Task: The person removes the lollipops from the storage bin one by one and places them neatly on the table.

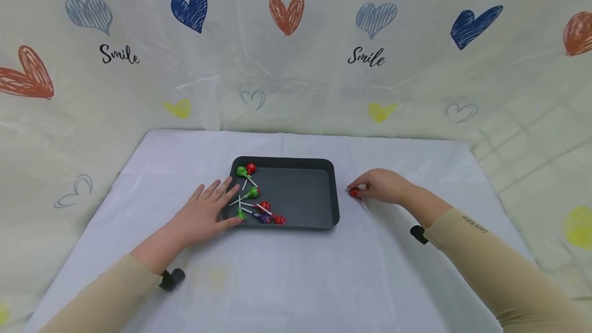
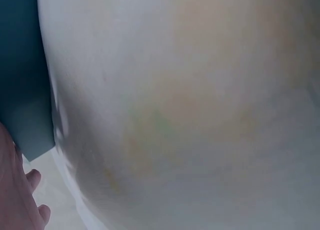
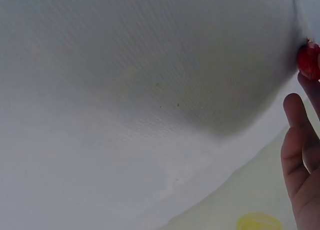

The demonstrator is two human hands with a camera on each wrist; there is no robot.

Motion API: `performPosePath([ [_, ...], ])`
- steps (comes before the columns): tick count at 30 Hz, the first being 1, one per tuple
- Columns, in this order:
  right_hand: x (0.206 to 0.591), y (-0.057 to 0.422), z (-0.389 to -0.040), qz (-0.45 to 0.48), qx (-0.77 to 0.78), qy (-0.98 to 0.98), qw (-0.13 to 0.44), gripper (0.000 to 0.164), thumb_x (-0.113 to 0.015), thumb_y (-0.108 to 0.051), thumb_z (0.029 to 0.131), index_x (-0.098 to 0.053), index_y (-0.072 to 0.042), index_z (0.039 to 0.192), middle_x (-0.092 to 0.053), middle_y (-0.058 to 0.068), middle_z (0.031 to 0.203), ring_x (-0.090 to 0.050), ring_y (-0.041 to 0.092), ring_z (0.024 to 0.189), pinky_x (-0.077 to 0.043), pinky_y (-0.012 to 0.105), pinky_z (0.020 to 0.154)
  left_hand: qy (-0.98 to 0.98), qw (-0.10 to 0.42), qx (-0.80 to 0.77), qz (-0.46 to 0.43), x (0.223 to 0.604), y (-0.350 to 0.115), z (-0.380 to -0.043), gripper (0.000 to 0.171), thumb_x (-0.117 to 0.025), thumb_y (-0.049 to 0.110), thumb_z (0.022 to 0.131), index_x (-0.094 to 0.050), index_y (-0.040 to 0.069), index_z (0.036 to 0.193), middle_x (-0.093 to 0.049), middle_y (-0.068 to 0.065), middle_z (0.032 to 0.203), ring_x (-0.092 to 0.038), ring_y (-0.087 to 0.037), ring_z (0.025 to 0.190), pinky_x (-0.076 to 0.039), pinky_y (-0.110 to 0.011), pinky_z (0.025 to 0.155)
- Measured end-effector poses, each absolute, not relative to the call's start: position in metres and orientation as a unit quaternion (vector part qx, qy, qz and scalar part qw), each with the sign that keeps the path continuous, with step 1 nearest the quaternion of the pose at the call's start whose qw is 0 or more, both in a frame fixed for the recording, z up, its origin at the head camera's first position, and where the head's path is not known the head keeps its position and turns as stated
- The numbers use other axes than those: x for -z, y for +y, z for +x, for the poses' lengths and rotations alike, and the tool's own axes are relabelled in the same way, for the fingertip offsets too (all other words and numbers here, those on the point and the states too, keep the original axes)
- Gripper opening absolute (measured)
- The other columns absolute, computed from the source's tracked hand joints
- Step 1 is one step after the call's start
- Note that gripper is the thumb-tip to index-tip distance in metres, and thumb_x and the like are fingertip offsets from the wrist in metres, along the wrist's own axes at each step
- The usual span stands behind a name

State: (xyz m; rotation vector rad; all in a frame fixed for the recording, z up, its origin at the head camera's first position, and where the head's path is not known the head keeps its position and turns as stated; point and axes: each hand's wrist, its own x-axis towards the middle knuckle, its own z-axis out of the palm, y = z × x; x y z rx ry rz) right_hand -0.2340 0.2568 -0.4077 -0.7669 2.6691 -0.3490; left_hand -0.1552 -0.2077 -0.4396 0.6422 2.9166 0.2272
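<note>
A dark grey tray [image 1: 307, 191] lies on the white-covered table. My left hand [image 1: 200, 218] rests at its left edge with fingers spread, thumb at the front left corner. To the right of the tray, my right hand [image 1: 385, 186] pinches a red lollipop [image 1: 354, 192] between thumb and fingertips, its white stick pointing toward me. That red head [image 3: 308, 60] also shows at the right edge of the right wrist view, close to the cloth. Inside the tray's left part are several lollipops, among them a green one [image 1: 252, 192], a purple one [image 1: 264, 218] and a red one [image 1: 279, 219].
White cloth [image 1: 296, 276] covers the table, which ends at a back edge below a hanging sheet [image 1: 314, 76] printed with hearts and "Smile". A black wrist strap piece [image 1: 172, 279] sits under the left sleeve, another black piece [image 1: 419, 234] under the right.
</note>
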Motion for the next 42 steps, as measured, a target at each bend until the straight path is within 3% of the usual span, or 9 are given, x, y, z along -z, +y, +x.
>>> performPosePath([
  [9, 0.41, 0.254, -0.239, -0.272, 0.109, 0.949, 0.114, 0.028, -0.072, -0.019, 0.092, -0.075, -0.021, 0.12, -0.073, -0.004, 0.112, -0.066, 0.024, 0.105, -0.051, 0.046, 0.092, 0.971, 0.072, -0.077, 0.212, 0.438, -0.207, -0.155, 0.094, -0.041, 0.077, 0.09, -0.02, 0.019, 0.16, -0.01, -0.005, 0.166, -0.012, -0.035, 0.151, -0.006, -0.06, 0.119],
  [21, 0.412, 0.251, -0.239, -0.249, 0.118, 0.954, 0.119, 0.03, -0.073, -0.022, 0.091, -0.074, -0.022, 0.121, -0.073, -0.003, 0.114, -0.065, 0.025, 0.109, -0.05, 0.046, 0.094, 0.971, 0.08, -0.084, 0.211, 0.438, -0.206, -0.154, 0.095, -0.043, 0.077, 0.09, -0.019, 0.018, 0.16, -0.009, -0.006, 0.167, -0.012, -0.036, 0.151, -0.006, -0.06, 0.119],
  [29, 0.406, 0.254, -0.237, -0.238, 0.127, 0.957, 0.108, 0.037, -0.073, -0.026, 0.091, -0.07, -0.023, 0.128, -0.068, 0.001, 0.125, -0.062, 0.026, 0.116, -0.05, 0.046, 0.094, 0.971, 0.071, -0.089, 0.211, 0.439, -0.205, -0.156, 0.094, -0.044, 0.076, 0.09, -0.022, 0.018, 0.16, -0.011, -0.005, 0.166, -0.014, -0.036, 0.15, -0.008, -0.06, 0.118],
  [36, 0.393, 0.254, -0.236, -0.235, 0.15, 0.955, 0.1, 0.037, -0.074, -0.024, 0.09, -0.071, -0.021, 0.127, -0.071, 0.001, 0.119, -0.059, 0.017, 0.084, -0.047, 0.033, 0.071, 0.97, 0.078, -0.083, 0.213, 0.444, -0.207, -0.157, 0.097, -0.04, 0.08, 0.088, -0.019, 0.019, 0.16, -0.009, -0.005, 0.167, -0.011, -0.036, 0.151, -0.006, -0.06, 0.119],
  [42, 0.377, 0.251, -0.235, -0.24, 0.187, 0.949, 0.086, 0.036, -0.076, -0.021, 0.089, -0.072, -0.021, 0.124, -0.073, -0.004, 0.107, -0.054, 0.015, 0.074, -0.046, 0.032, 0.064, 0.97, 0.08, -0.085, 0.214, 0.438, -0.206, -0.156, 0.095, -0.043, 0.077, 0.09, -0.018, 0.018, 0.16, -0.008, -0.005, 0.167, -0.012, -0.036, 0.151, -0.006, -0.06, 0.119],
])
